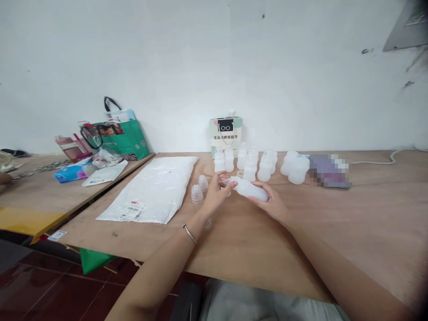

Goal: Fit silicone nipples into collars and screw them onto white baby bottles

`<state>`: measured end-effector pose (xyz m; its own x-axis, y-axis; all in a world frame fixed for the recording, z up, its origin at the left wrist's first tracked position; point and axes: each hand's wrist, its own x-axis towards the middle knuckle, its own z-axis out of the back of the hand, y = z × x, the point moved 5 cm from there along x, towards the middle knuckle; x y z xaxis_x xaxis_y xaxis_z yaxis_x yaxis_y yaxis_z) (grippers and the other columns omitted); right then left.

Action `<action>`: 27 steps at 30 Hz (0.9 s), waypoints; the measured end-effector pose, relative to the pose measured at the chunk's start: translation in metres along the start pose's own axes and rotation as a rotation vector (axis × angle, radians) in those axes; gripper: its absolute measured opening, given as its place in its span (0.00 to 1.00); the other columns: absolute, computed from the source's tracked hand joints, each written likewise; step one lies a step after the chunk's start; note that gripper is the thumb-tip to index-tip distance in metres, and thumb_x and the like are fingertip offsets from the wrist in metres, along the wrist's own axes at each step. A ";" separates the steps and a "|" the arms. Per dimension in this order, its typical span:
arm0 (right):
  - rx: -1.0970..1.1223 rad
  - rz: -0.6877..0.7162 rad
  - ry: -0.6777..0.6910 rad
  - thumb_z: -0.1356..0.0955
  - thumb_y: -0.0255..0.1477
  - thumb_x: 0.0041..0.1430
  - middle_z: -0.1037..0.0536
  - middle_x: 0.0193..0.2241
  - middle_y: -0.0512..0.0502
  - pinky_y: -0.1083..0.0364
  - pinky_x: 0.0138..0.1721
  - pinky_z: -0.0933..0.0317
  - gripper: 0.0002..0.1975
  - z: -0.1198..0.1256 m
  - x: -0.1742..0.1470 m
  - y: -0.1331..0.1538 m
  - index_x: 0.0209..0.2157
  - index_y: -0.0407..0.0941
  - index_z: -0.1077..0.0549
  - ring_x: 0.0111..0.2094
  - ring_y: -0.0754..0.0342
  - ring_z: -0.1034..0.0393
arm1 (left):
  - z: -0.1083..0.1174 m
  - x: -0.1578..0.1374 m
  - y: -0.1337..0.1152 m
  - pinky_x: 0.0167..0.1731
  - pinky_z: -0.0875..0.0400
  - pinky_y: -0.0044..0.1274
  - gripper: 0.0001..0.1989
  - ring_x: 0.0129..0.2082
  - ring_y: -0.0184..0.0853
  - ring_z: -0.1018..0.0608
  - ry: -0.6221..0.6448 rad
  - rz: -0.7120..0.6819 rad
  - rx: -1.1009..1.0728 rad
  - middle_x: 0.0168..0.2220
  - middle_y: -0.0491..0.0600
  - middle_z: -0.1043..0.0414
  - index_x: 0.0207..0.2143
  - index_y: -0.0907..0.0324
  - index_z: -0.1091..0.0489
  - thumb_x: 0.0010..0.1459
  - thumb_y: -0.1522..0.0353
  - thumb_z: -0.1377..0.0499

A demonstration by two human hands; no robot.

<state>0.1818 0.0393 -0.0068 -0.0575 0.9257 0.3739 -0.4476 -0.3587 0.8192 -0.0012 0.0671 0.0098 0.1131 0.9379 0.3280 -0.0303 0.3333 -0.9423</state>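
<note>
My right hand (272, 204) holds a translucent white baby bottle (251, 189) lying sideways above the wooden table (351, 223). My left hand (216, 191), with a bangle on the wrist, pinches a small clear cap or teat at the bottle's neck (230, 182). Two clear dome caps (199, 189) stand just left of my left hand. Behind my hands stands a row of several more white bottles (249, 162), some with teats, some bare.
A white plastic mailer bag (154, 189) lies at the left. A small paper bag with a glasses logo (226, 133) stands against the wall. A blurred purple item (329, 171) and a cable lie at the right. A second table at left carries a green bag (125, 136) and clutter.
</note>
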 end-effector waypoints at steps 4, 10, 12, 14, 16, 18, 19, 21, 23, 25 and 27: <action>-0.094 0.120 -0.013 0.32 0.40 0.49 0.28 0.45 0.47 0.48 0.44 0.37 0.22 0.007 -0.002 0.005 0.46 0.50 0.33 0.44 0.47 0.33 | -0.001 0.000 0.003 0.34 0.34 0.23 0.23 0.32 0.30 0.28 0.006 0.062 -0.051 0.33 0.49 0.29 0.40 0.60 0.35 0.44 0.58 0.36; -0.212 0.375 -0.044 0.33 0.36 0.52 0.30 0.43 0.46 0.47 0.46 0.39 0.21 0.009 -0.004 0.011 0.49 0.51 0.35 0.45 0.47 0.34 | -0.006 0.000 0.004 0.36 0.35 0.23 0.19 0.33 0.29 0.28 0.070 0.075 -0.153 0.33 0.48 0.30 0.33 0.62 0.33 0.43 0.59 0.35; -0.252 0.457 -0.077 0.34 0.35 0.54 0.32 0.44 0.44 0.47 0.47 0.40 0.20 0.007 -0.006 0.012 0.50 0.52 0.36 0.46 0.47 0.35 | -0.005 0.000 0.005 0.35 0.35 0.23 0.19 0.33 0.29 0.28 0.058 0.085 -0.159 0.32 0.48 0.30 0.33 0.62 0.33 0.43 0.59 0.36; -0.296 0.513 -0.115 0.35 0.33 0.56 0.33 0.45 0.43 0.46 0.48 0.40 0.20 0.006 -0.007 0.013 0.51 0.52 0.36 0.47 0.46 0.36 | -0.004 0.001 0.007 0.32 0.36 0.22 0.19 0.30 0.28 0.29 0.045 0.102 -0.141 0.31 0.48 0.30 0.32 0.63 0.32 0.44 0.56 0.37; -0.330 0.541 -0.141 0.36 0.32 0.56 0.33 0.46 0.42 0.45 0.49 0.41 0.20 0.005 -0.008 0.014 0.51 0.52 0.35 0.48 0.46 0.37 | -0.003 0.003 0.010 0.28 0.37 0.21 0.20 0.26 0.27 0.31 0.044 0.121 -0.122 0.28 0.47 0.31 0.31 0.62 0.32 0.45 0.54 0.39; -0.327 0.539 -0.145 0.35 0.32 0.55 0.33 0.45 0.42 0.44 0.49 0.42 0.19 0.004 -0.010 0.015 0.50 0.51 0.34 0.48 0.45 0.36 | -0.003 0.004 0.013 0.26 0.39 0.21 0.20 0.24 0.26 0.33 0.051 0.139 -0.121 0.26 0.46 0.32 0.30 0.62 0.31 0.45 0.53 0.39; -0.309 0.526 -0.143 0.35 0.33 0.55 0.32 0.45 0.42 0.45 0.49 0.41 0.19 0.004 -0.010 0.016 0.50 0.51 0.34 0.47 0.45 0.36 | -0.003 0.004 0.014 0.26 0.39 0.21 0.20 0.24 0.26 0.33 0.061 0.142 -0.127 0.26 0.46 0.31 0.30 0.62 0.31 0.46 0.53 0.39; -0.237 0.450 -0.119 0.33 0.34 0.53 0.30 0.44 0.42 0.46 0.47 0.40 0.20 0.006 -0.009 0.016 0.49 0.50 0.33 0.46 0.45 0.35 | -0.004 0.004 0.013 0.28 0.38 0.21 0.19 0.27 0.27 0.31 0.084 0.133 -0.149 0.29 0.47 0.30 0.32 0.62 0.30 0.46 0.55 0.38; -0.115 0.305 -0.043 0.32 0.37 0.51 0.28 0.42 0.44 0.48 0.44 0.39 0.20 0.008 -0.007 0.014 0.47 0.49 0.32 0.43 0.46 0.33 | -0.007 0.003 0.009 0.33 0.36 0.22 0.18 0.33 0.29 0.28 0.129 0.106 -0.190 0.35 0.49 0.28 0.36 0.62 0.30 0.46 0.59 0.37; 0.051 0.143 0.086 0.33 0.40 0.52 0.26 0.39 0.45 0.50 0.39 0.37 0.18 0.006 -0.004 0.009 0.44 0.47 0.30 0.39 0.47 0.31 | -0.010 0.000 0.001 0.39 0.35 0.23 0.19 0.39 0.32 0.28 0.201 0.063 -0.246 0.40 0.50 0.28 0.41 0.60 0.31 0.46 0.62 0.37; 0.240 0.006 0.228 0.34 0.42 0.53 0.25 0.36 0.46 0.53 0.34 0.37 0.18 0.000 -0.002 0.006 0.41 0.45 0.30 0.35 0.50 0.31 | -0.014 -0.005 -0.010 0.44 0.36 0.25 0.20 0.44 0.34 0.29 0.277 0.014 -0.291 0.44 0.51 0.29 0.44 0.58 0.32 0.47 0.64 0.37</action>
<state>0.1797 0.0352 -0.0026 -0.2695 0.9169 0.2942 -0.2247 -0.3570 0.9067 0.0120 0.0582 0.0166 0.3794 0.8674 0.3220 0.2445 0.2416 -0.9391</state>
